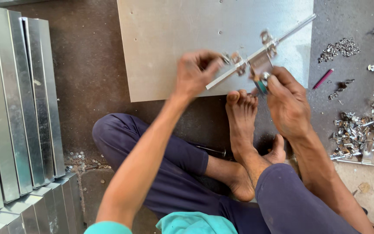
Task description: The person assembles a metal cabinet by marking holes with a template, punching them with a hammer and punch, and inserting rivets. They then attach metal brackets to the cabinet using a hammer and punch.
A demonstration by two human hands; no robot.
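1. Far left: a stack of folded galvanised sheet sections (18,112) lies on the floor (91,78), with small loose fasteners (83,161) scattered at its lower right corner.
2. Centre, top: a flat metal panel (174,43) lies on the floor; its near edge runs just beyond the person's bare foot (241,117).
3. Left hand (195,73): fingers pressed together, pinching the lower left end of the rod-and-bracket assembly (260,54) over the near edge of the panel.
4. The assembly lies slantwise across the panel's near right corner, its thin rod reaching towards the right edge.
5. Right hand (287,104): closed around a small tool with a teal handle (262,86), its tip set against the bracket.
6. Handling judgement: the assembly looks light and stiff, though the thin rod may flex; the plated surface is likely slippery. The bracket body offers the soundest hold, rather than the rod tip.
7. Right: a pink marker (323,79) and heaps of small metal fittings (360,132) lie on the floor, well apart from the panel.
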